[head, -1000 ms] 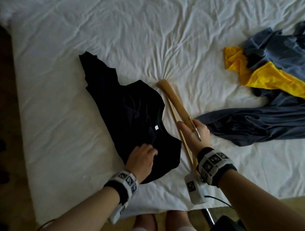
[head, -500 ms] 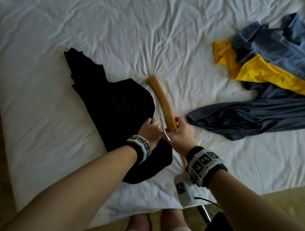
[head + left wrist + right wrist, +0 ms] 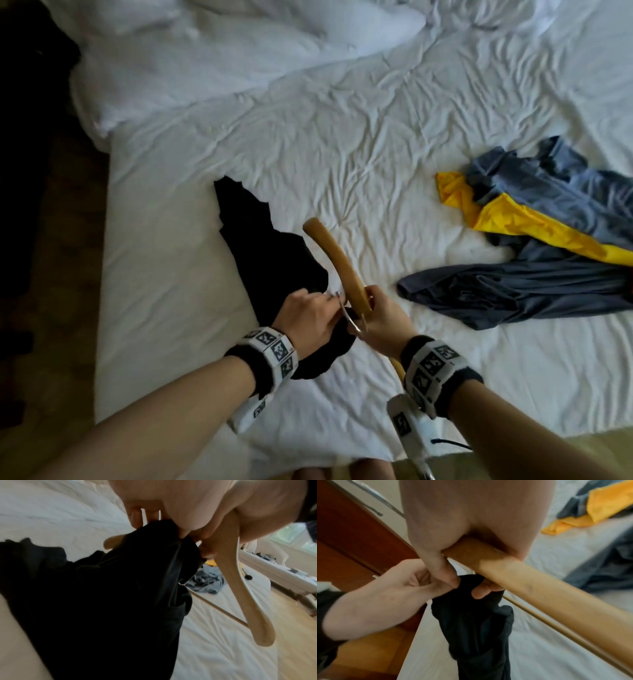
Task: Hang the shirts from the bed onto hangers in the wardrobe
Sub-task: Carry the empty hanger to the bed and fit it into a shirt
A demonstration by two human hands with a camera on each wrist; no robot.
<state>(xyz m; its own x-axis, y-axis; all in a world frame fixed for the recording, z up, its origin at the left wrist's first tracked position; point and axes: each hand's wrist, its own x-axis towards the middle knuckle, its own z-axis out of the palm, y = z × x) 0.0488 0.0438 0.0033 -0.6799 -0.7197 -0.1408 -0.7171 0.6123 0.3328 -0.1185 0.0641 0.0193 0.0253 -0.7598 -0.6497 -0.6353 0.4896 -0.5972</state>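
A black shirt (image 3: 270, 253) lies on the white bed (image 3: 376, 154), its near end lifted. My left hand (image 3: 310, 313) pinches a bunch of the shirt's fabric (image 3: 163, 536) (image 3: 471, 601) right beside the hanger. My right hand (image 3: 380, 318) grips the middle of a wooden hanger (image 3: 337, 267) (image 3: 539, 585) (image 3: 240, 588), held above the bed with one arm pointing away from me. The hanger's metal hook (image 3: 349, 315) shows between my two hands. The right fingers (image 3: 481, 589) also touch the black fabric.
A heap of blue-grey and yellow shirts (image 3: 548, 233) lies on the right of the bed. A white pillow or duvet (image 3: 239, 51) lies at the far end. The bed's left edge (image 3: 102, 274) borders a dark wooden floor; a brown cabinet (image 3: 351, 540) stands left.
My left hand moved from the shirt's lower edge up to the hanger and gathered fabric. Both hands raised the hanger and the shirt's near end off the bed. The view tilted up.
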